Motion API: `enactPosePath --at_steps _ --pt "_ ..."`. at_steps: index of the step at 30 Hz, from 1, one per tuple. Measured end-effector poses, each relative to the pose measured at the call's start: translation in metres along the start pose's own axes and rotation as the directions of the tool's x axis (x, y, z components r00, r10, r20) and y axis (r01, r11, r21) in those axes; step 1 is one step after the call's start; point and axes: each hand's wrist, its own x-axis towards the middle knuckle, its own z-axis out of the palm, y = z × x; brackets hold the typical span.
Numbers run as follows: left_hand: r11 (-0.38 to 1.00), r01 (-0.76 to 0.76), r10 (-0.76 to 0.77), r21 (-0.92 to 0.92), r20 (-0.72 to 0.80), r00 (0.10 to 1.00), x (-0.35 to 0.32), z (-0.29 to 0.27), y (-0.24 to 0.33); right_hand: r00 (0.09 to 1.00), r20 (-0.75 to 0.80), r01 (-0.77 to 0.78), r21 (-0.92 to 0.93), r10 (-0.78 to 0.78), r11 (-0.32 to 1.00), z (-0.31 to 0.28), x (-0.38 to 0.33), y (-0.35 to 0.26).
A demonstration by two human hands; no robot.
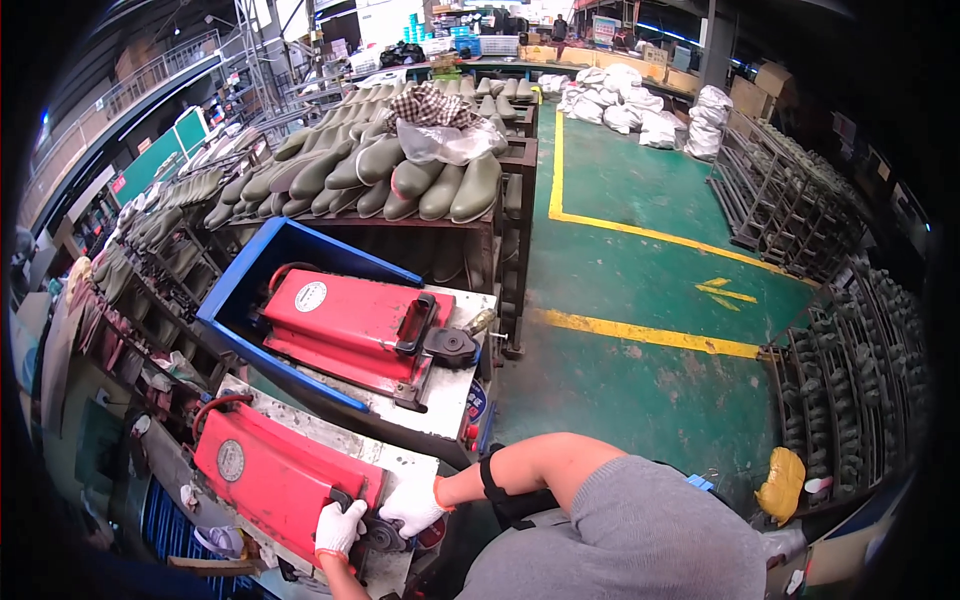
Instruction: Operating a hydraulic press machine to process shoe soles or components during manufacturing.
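Both my hands wear white knit gloves with orange cuffs and work at the front end of the nearer red machine (290, 480). My left hand (340, 528) is closed at its black bracket (341, 497), fingers bent; whatever they grip is hidden. Just to its right, my right hand (412, 506) reaches in with its fingers drawn together beside a dark round part (383, 536). Anything between those fingers is too small to make out. A second red machine (350, 325), with a similar black round head (452, 347), sits beyond in a blue frame (225, 300).
Olive-green boots (440, 190) fill a rack ahead, topped by a checked cloth (432, 105) and clear plastic. Metal racks (850, 370) line the right. White sacks (620, 95) are piled farther back. Yellow lines mark the green floor (640, 270); a yellow sack (780, 485) lies at right.
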Motion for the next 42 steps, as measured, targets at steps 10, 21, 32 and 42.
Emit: enactPosePath --at_steps 10,21,32,42 --pt "1.000 0.024 -0.024 -0.015 0.027 0.999 0.0020 -0.0013 -0.0017 0.998 -0.039 0.044 0.026 -0.043 0.999 -0.0022 -0.0030 -0.0022" --pt "0.997 -0.020 0.023 -0.071 0.040 0.999 0.0045 0.0000 -0.0043 0.999 -0.029 0.014 0.017 -0.013 1.000 -0.0038 -0.0025 -0.0021" --pt "0.995 -0.024 0.029 -0.101 0.051 0.998 0.0060 -0.0005 -0.0066 0.999 -0.049 0.015 0.020 -0.014 1.000 -0.0055 -0.0042 -0.0044" --pt "0.993 -0.024 0.030 -0.115 0.052 0.998 0.0058 -0.0002 -0.0070 1.000 -0.020 -0.004 0.017 0.004 1.000 -0.0053 -0.0040 -0.0047"
